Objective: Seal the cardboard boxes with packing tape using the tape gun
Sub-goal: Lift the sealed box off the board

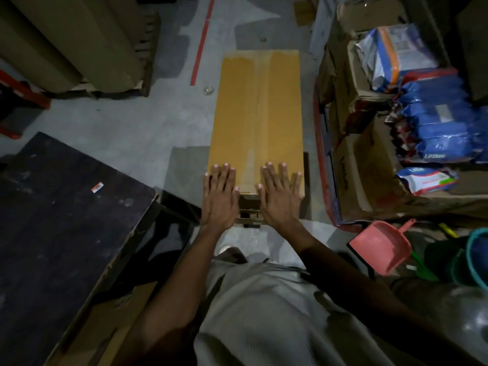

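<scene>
Cardboard box [257,120] (taped seam) | left hand [220,195], right hand [281,192] flat, fingers spread on near end | likely stiff, light; grip by its edges

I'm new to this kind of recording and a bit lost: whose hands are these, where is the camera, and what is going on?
There is no machine here. This is a single picture from a camera worn on a person's head, looking forward and down, so you see their own arms. The left hand and the right hand press flat, fingers straight, on the near end of a long cardboard box. A paler strip, seemingly tape, runs along its middle seam. Neither hand holds anything, and no tape gun is in view. A dark table stands to the left and a pink dustpan lies to the right.
</scene>
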